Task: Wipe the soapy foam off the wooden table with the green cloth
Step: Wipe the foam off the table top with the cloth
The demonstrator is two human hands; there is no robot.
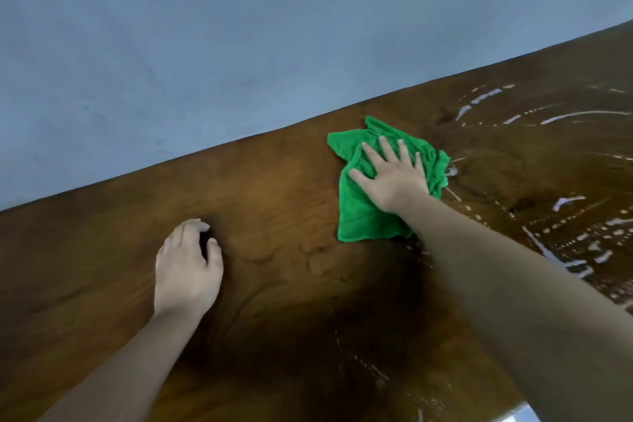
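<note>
The right hand (390,178), fingers spread, presses the cloth (363,212); left hand (186,271) loosely curled. Foam (565,202) right of it may just smear.

Green cloth (359,216): middle hidden under the right hand (394,178), which lies flat on it; only the borders show.
Left hand (185,271): fingers curl downward, so palm and most fingertips are out of sight (contact with the wood cannot be confirmed).
Right forearm (513,284), left forearm (130,363): both cut off by the lower edge.
Wooden table (274,202): runs out of frame at left, right and bottom.
Foam (568,202): streaks continue past the right edge; those near the bottom are faint and smeared.
Pale patch (527,416): clipped by the bottom edge, blurred, not identifiable.
Blue-grey surface (239,44): wall or floor cannot be told; its dark specks are too small to identify.
</note>
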